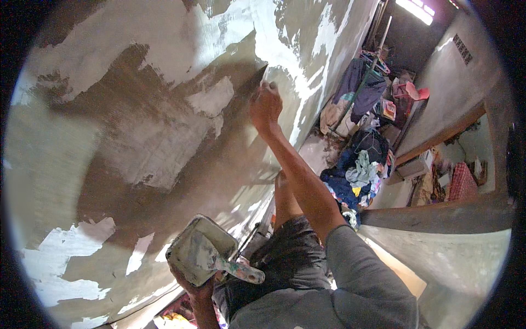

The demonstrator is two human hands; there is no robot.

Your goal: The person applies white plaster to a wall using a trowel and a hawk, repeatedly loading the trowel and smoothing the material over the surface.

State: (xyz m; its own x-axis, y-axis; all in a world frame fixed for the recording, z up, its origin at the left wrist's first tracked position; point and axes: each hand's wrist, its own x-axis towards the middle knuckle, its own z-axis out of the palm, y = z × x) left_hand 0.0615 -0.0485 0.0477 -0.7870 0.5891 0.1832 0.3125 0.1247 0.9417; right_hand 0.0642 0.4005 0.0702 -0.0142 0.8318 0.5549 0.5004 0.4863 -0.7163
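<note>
My right hand [266, 107] is up at the wall [159, 131], its fingers closed. A dark pointed shape shows beside the fingertips; whether it is a blade or a shadow I cannot tell. Low in front of me, my left hand [193, 285] grips a shallow, squarish tray [176, 249] stained with pale paste. A putty knife [244, 271] lies across the tray, its blade inside and its smeared handle sticking out over the right rim. White filler [219, 30] coats parts of the grey-brown wall in uneven patches.
Right of the wall, clothes hang on a rack [359, 88], with a heap of clothes [356, 172] below. A red plastic item [411, 91] is behind them. At far right, a wall opening [438, 211] shows stored things. A lit lamp [416, 10] hangs above.
</note>
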